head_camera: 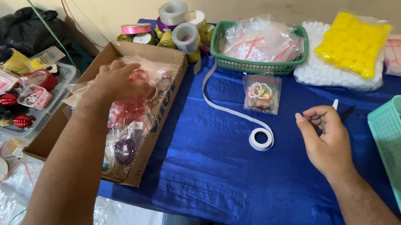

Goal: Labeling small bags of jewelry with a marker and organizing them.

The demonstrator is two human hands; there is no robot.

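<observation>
L hand (116, 79) inside cardboard box (156, 122), fingers down among clear bead packets (130, 114); grip on any packet can't be told. R hand (326, 137) over blue cloth (213, 174), fingers curled, pinching thin white stick (335, 103). Nearby: white tape roll (261, 138), small bead bag (261, 93), green basket (256, 63).

blue-clothed table (213, 179) carries cardboard box (157, 138), white tape roll (261, 139), green basket (256, 66).

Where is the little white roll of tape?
The white tape roll lies on the blue cloth near the middle, between the cardboard box and the right hand, its loose end trailing toward the green basket.
</observation>
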